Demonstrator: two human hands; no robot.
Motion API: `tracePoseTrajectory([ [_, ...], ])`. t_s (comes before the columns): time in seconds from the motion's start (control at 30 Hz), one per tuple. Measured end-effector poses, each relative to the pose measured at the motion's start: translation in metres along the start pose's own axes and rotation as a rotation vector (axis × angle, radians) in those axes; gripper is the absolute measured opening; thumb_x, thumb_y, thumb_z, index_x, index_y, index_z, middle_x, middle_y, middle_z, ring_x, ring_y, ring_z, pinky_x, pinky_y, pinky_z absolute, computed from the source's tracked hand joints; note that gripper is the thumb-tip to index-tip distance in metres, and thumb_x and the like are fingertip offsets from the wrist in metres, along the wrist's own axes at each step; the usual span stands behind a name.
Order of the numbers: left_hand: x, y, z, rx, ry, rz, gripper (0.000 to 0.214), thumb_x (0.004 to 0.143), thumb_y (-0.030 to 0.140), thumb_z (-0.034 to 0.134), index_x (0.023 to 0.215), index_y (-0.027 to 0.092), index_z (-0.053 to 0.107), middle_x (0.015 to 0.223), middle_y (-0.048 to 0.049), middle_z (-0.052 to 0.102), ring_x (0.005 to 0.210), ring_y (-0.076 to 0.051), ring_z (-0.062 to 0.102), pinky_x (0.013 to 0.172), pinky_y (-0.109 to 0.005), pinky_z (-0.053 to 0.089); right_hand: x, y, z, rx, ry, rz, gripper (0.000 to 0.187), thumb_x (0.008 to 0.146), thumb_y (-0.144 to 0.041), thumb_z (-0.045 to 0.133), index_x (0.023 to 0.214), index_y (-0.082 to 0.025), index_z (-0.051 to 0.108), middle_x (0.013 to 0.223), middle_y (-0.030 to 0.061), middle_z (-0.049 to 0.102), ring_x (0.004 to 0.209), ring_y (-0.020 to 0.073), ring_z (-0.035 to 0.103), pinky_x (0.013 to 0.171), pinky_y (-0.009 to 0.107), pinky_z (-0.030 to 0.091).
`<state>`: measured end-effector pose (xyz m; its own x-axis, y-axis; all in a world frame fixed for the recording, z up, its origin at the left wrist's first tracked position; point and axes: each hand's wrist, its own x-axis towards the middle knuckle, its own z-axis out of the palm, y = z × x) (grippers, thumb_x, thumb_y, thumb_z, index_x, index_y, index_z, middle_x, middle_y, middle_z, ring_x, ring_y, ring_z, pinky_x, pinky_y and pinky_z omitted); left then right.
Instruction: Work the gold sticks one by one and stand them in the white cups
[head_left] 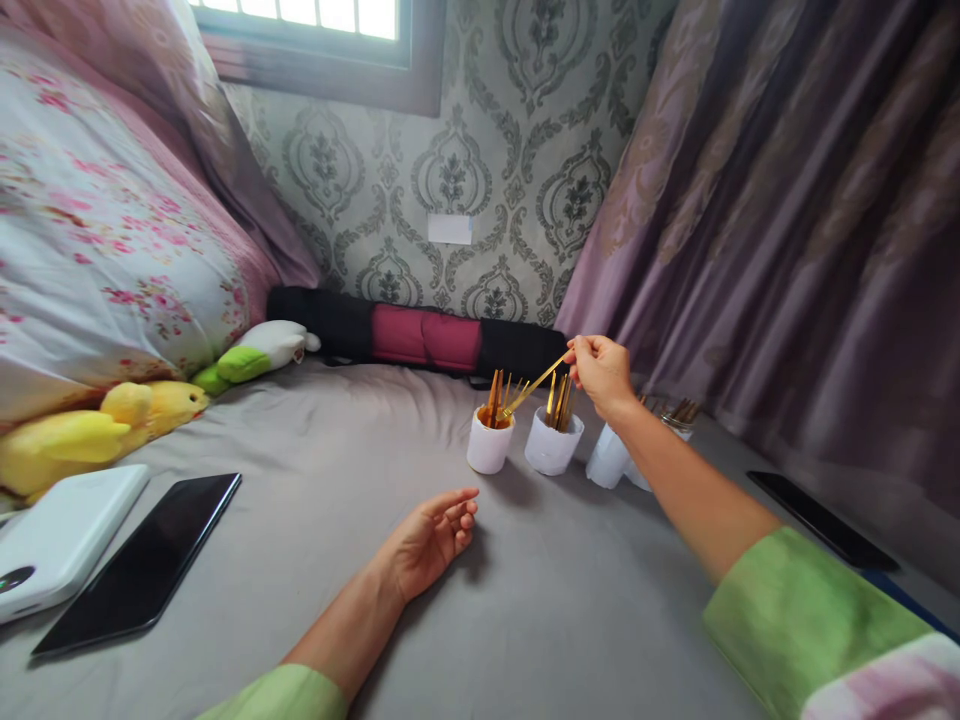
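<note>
My right hand (600,372) pinches the upper end of a thin gold stick (541,380). It slants down to the left, its lower end at the mouth of a white cup (490,448). That cup also holds several brown and gold sticks (495,392). Beside it stands a second white cup (553,448) with several gold sticks (559,402). My right forearm partly hides more white containers (607,458) and a jar of brown sticks (682,411). In front of the cups, my left hand (435,540) rests on the grey sheet with loosely curled fingers, holding nothing.
A black phone (146,565) and a white power bank (71,545) lie at the left, near a yellow plush toy (97,430) and a green-white one (259,355). A black-and-maroon long bag (424,335) lies along the wall. Another dark device (821,520) lies at the right by the curtain (787,250).
</note>
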<state>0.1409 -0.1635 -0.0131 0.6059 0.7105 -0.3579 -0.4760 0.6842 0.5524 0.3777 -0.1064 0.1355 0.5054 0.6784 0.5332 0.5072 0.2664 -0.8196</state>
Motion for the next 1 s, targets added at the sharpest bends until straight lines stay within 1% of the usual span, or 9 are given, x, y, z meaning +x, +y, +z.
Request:
tracePoseTrajectory([
  [0.13, 0.001, 0.000, 0.000, -0.004, -0.001, -0.008, 0.022, 0.072, 0.012, 0.063, 0.093, 0.007, 0.060, 0.073, -0.0020, 0.056, 0.055, -0.005, 0.050, 0.050, -0.017, 0.044, 0.004, 0.004, 0.011, -0.122, -0.037, -0.089, 0.021, 0.084, -0.030, 0.045, 0.079, -0.015, 0.059, 0.062, 0.0000, 0.062, 0.038, 0.0046, 0.049, 0.036, 0.014, 0.036],
  [0.27, 0.000, 0.001, -0.001, -0.007, -0.010, -0.003, 0.022, 0.071, 0.013, 0.064, 0.093, 0.007, 0.061, 0.074, -0.0021, 0.056, 0.056, -0.005, 0.050, 0.051, -0.017, 0.044, 0.003, 0.004, 0.021, -0.198, -0.097, -0.120, 0.022, 0.083, -0.030, 0.045, 0.080, -0.015, 0.060, 0.064, 0.0006, 0.064, 0.040, 0.0058, 0.052, 0.039, 0.015, 0.039],
  [0.43, -0.001, 0.001, 0.000, -0.008, -0.016, -0.006, 0.022, 0.071, 0.013, 0.065, 0.091, 0.007, 0.061, 0.073, -0.0017, 0.056, 0.055, -0.005, 0.050, 0.050, -0.016, 0.043, -0.002, 0.002, 0.033, -0.247, -0.197, -0.122, 0.021, 0.083, -0.029, 0.045, 0.079, -0.016, 0.061, 0.064, 0.0005, 0.065, 0.041, 0.0067, 0.053, 0.042, 0.016, 0.041],
  [0.6, 0.000, 0.001, 0.001, -0.010, -0.020, -0.005, 0.021, 0.071, 0.014, 0.065, 0.091, 0.008, 0.061, 0.072, -0.0016, 0.056, 0.055, -0.005, 0.050, 0.050, -0.016, 0.044, -0.004, 0.004, 0.042, -0.258, -0.269, -0.111, 0.019, 0.082, -0.027, 0.045, 0.078, -0.017, 0.060, 0.064, -0.0001, 0.065, 0.041, 0.0064, 0.052, 0.041, 0.016, 0.040],
  [0.87, -0.002, 0.001, 0.001, -0.014, -0.009, -0.012, 0.019, 0.071, 0.013, 0.065, 0.089, 0.008, 0.061, 0.071, -0.0015, 0.058, 0.054, -0.005, 0.051, 0.050, -0.016, 0.044, -0.011, 0.000, 0.047, -0.304, -0.378, -0.073, 0.018, 0.082, -0.022, 0.045, 0.078, -0.016, 0.061, 0.067, 0.0005, 0.067, 0.042, 0.0057, 0.052, 0.041, 0.015, 0.039],
  [1.0, -0.001, 0.001, 0.000, -0.016, -0.012, -0.010, 0.019, 0.072, 0.013, 0.065, 0.090, 0.008, 0.061, 0.071, -0.0016, 0.058, 0.055, -0.005, 0.052, 0.051, -0.017, 0.045, -0.013, 0.001, 0.051, -0.356, -0.415, -0.076, 0.019, 0.082, -0.022, 0.045, 0.078, -0.016, 0.062, 0.068, 0.0003, 0.068, 0.040, 0.0056, 0.052, 0.042, 0.015, 0.039],
])
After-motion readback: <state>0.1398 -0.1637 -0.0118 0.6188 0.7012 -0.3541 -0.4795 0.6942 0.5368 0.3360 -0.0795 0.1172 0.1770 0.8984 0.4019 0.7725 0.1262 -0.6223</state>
